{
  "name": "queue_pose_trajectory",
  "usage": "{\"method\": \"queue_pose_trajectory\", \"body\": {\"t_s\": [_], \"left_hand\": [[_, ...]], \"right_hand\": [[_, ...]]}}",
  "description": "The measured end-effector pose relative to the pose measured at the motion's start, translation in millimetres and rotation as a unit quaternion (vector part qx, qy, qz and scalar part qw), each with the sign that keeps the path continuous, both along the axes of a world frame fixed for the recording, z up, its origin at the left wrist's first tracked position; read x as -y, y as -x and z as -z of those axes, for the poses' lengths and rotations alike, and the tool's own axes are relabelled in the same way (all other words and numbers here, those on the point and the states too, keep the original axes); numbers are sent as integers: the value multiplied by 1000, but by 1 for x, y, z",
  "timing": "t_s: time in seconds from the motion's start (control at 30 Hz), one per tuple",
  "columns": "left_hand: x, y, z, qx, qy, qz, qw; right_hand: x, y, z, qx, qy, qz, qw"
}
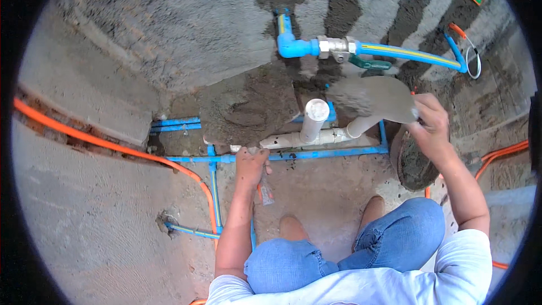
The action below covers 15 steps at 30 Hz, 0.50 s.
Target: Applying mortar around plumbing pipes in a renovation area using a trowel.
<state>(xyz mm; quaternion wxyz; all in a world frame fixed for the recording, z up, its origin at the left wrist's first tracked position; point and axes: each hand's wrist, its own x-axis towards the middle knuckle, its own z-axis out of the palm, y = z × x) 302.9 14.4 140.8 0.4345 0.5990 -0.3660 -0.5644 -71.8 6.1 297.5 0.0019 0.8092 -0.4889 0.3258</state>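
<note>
My left hand (251,165) is closed at the near edge of a flat mortar board (217,93) and holds it up toward the wall. Wet grey mortar (248,113) lies in a mound on that board. A trowel (389,97) with a rounded metal blade is in my right hand (431,127). Its blade points left, smeared with mortar at the tip, above the white drain pipe (311,127). Most of the trowel's handle is hidden in my fingers. Below my right hand stands a bucket (400,158) with mortar inside.
A blue water pipe (412,52) with a green-handled valve (370,63) crosses the rough wall ahead. Blue pipes (316,154) run low along the wall's foot. Orange conduit (101,142) curves along the left. A small packet (265,194) lies near my left wrist.
</note>
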Motion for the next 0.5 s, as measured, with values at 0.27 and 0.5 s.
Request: {"method": "queue_pose_trajectory", "body": {"t_s": [0.27,0.5], "left_hand": [[56,14,14,107,5,46,993],[87,19,24,131,-8,88,987]], "right_hand": [[-29,119,15,-50,-18,122,991],[12,156,63,-97,-25,155,983]]}}
